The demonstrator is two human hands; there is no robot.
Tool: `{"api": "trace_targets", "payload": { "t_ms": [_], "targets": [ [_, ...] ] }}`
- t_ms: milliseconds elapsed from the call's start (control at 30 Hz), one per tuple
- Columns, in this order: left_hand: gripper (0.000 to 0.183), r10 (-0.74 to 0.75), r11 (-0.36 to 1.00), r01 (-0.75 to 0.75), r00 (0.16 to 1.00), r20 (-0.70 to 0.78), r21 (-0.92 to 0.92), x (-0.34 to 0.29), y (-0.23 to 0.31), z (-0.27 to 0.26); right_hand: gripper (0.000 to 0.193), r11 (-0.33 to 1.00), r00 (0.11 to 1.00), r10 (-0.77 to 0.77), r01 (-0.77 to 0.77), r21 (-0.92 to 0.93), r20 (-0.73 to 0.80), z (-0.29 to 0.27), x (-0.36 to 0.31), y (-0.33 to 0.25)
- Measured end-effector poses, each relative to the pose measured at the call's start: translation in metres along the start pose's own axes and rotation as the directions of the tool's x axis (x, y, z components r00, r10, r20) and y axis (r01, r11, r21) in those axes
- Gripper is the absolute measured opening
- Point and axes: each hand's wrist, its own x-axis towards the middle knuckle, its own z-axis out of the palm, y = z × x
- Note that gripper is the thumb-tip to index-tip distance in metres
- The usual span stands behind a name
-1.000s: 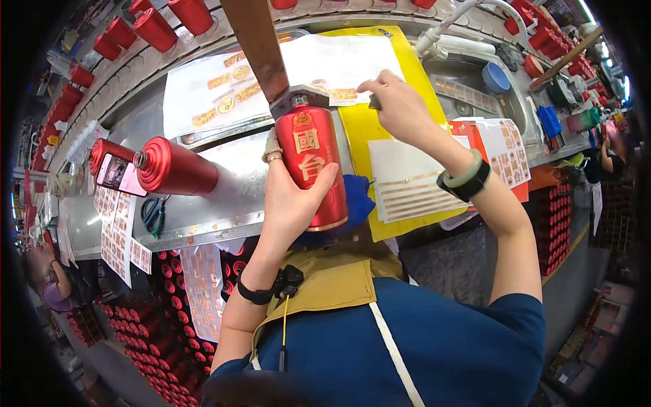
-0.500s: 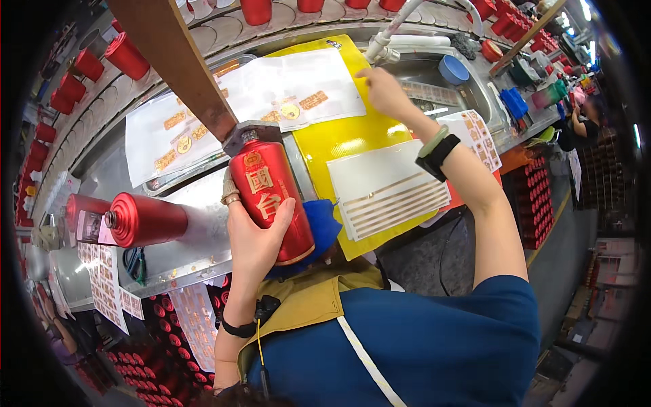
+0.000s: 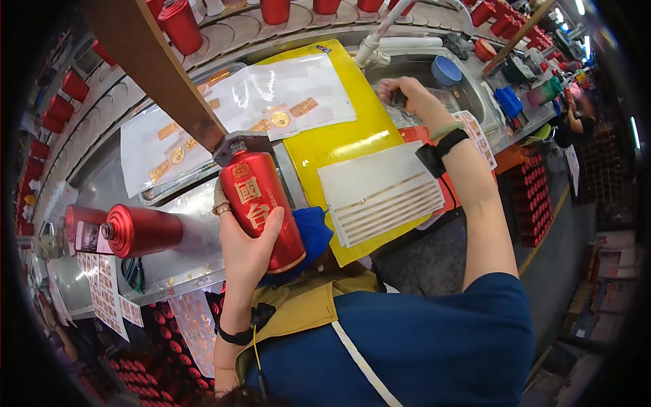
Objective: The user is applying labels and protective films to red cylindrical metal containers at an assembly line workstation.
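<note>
My left hand (image 3: pixel 247 252) is wrapped round a red metallic bottle (image 3: pixel 261 203) with gold lettering, its thumb lying across the front. The bottle's neck end meets a grey metal fitting (image 3: pixel 242 144) at the foot of a brown bar, and its base tilts toward me. A pale covering and a ring show on one of its fingers. Over the metal sink (image 3: pixel 444 112) on the right is my right hand (image 3: pixel 405 93), its fingers bent downward and blurred; whether they hold anything does not show. A blue cloth (image 3: pixel 315 234) lies beside the bottle.
A yellow mat (image 3: pixel 339 152) carries a white striped sheet (image 3: pixel 369 173). White sheets with gold decals (image 3: pixel 315 78) lie behind. Another red bottle (image 3: pixel 146 230) lies at left, a blue bowl (image 3: pixel 447 70) by the sink. Red bottles line the conveyor (image 3: pixel 230 27).
My right hand has moved right and down from beside the pipe, over the sink. The left hand still grips the bottle. The whole view has shifted slightly.
</note>
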Motion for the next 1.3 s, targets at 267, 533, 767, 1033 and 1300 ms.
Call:
{"api": "trace_targets", "payload": {
  "t_ms": [267,533,767,1033,1300],
  "targets": [
    [0.081,0.012,0.996,-0.005,0.997,0.078,-0.088,0.007,0.003,0.004,0.047,0.318,0.872,-0.412,0.41,-0.855,0.264,0.084,-0.088,-0.024],
    [0.08,0.017,0.998,-0.012,0.998,0.064,-0.066,0.005,0.007,0.002,0.067,-0.428,0.632,-0.347,0.551,-0.716,0.693,0.118,-0.096,0.053],
    [0.073,0.036,0.999,-0.034,0.998,0.057,-0.032,0.005,0.003,0.003,0.053,-0.543,0.677,-0.439,0.325,-0.775,0.591,0.088,-0.07,0.033],
    [0.068,0.048,0.998,-0.045,0.997,0.062,-0.05,0.006,0.004,0.003,0.048,-0.452,0.8,-0.506,0.072,-0.889,0.322,0.067,-0.074,0.01],
    [0.064,0.048,0.993,-0.041,0.997,0.057,-0.113,0.005,0.008,0.003,0.041,0.229,0.825,-0.545,-0.024,-0.973,-0.149,0.044,-0.023,-0.011]
  ]
}}
